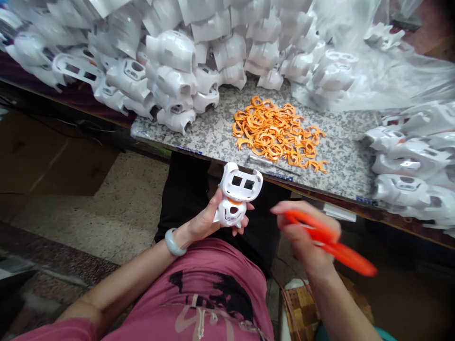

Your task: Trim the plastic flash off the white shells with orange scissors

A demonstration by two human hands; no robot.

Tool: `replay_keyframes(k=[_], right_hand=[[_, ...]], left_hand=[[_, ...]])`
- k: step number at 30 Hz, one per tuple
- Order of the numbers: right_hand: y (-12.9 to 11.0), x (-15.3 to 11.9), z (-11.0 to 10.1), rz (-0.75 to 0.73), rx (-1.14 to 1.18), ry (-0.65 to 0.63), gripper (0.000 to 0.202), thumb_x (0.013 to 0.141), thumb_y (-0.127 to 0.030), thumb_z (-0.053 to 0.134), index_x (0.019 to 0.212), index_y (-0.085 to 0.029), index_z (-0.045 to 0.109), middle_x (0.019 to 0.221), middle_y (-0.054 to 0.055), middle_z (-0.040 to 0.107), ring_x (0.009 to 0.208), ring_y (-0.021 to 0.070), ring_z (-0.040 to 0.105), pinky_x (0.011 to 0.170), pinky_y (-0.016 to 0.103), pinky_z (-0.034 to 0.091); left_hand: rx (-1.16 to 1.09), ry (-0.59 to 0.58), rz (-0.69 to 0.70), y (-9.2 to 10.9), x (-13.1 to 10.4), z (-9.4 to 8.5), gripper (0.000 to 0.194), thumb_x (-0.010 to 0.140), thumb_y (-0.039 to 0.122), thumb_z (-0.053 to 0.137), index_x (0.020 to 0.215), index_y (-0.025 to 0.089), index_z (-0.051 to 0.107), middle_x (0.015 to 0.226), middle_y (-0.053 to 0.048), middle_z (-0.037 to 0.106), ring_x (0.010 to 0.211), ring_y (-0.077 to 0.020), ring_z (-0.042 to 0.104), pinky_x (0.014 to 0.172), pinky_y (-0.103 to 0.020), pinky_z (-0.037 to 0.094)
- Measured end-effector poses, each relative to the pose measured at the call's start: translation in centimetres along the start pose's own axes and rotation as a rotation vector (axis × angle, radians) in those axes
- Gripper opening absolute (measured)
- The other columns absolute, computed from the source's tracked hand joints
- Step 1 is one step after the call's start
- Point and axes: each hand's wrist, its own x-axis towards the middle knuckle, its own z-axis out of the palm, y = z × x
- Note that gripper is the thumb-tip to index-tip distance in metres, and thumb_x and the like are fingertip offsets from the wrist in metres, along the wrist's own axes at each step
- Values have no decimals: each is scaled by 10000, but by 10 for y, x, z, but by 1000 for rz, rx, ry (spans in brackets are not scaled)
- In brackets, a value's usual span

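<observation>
In my left hand [227, 215] I hold a white plastic toy shell [241, 187], shaped like an animal with a head and body. Two square openings show in its head part. An orange piece [234, 201] sits at the neck, between head and body. My right hand [309, 232], to the right of the shell and apart from it, is closed around an orange-handled hand tool [350, 259]. Motion blurs this tool, and its working end cannot be made out. Beyond both hands, a heap of small orange plastic pieces [273, 128] lies on the speckled tabletop [213, 130].
White shells [174, 52] are stacked high along the back and left. More white shells [408, 161] stand at the right, near clear plastic bags [384, 80]. A thin metal tool [261, 161] lies at the table's front edge. Below my right arm is a woven basket [298, 308].
</observation>
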Motion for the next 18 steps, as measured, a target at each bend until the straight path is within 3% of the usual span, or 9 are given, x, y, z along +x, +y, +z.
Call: replay_keyframes(k=[2, 5, 11, 18], right_hand=[[-12, 7, 3, 38, 340, 144, 252, 835, -453, 568, 749, -218, 599, 485, -54, 423, 400, 78, 340, 408, 216, 293], [-23, 19, 14, 44, 677, 176, 391, 821, -538, 551, 626, -206, 483, 423, -91, 232, 366, 64, 207, 387, 199, 247], [-24, 28, 37, -24, 784, 160, 401, 832, -495, 550, 593, -202, 415, 409, -93, 233, 355, 61, 201, 367, 189, 246], [-22, 24, 44, -45, 785, 150, 420, 824, -503, 573, 586, -194, 415, 410, -90, 257, 353, 54, 251, 367, 188, 261]], left_hand=[[26, 2, -10, -1, 1, 4, 818, 751, 784, 357, 1069, 80, 628, 766, -97, 644, 633, -173, 597, 563, -265, 456], [43, -7, -3, -5, 4, 9, 824, 742, 794, 353, 1062, 84, 622, 761, -96, 638, 630, -169, 590, 559, -263, 455], [99, -18, 36, -11, 4, 12, 816, 781, 780, 265, 1068, 99, 610, 766, -94, 632, 622, -174, 587, 540, -267, 446], [158, -34, 43, -11, 2, 12, 836, 779, 787, 240, 1046, 93, 620, 789, -104, 626, 630, -166, 572, 567, -275, 458]])
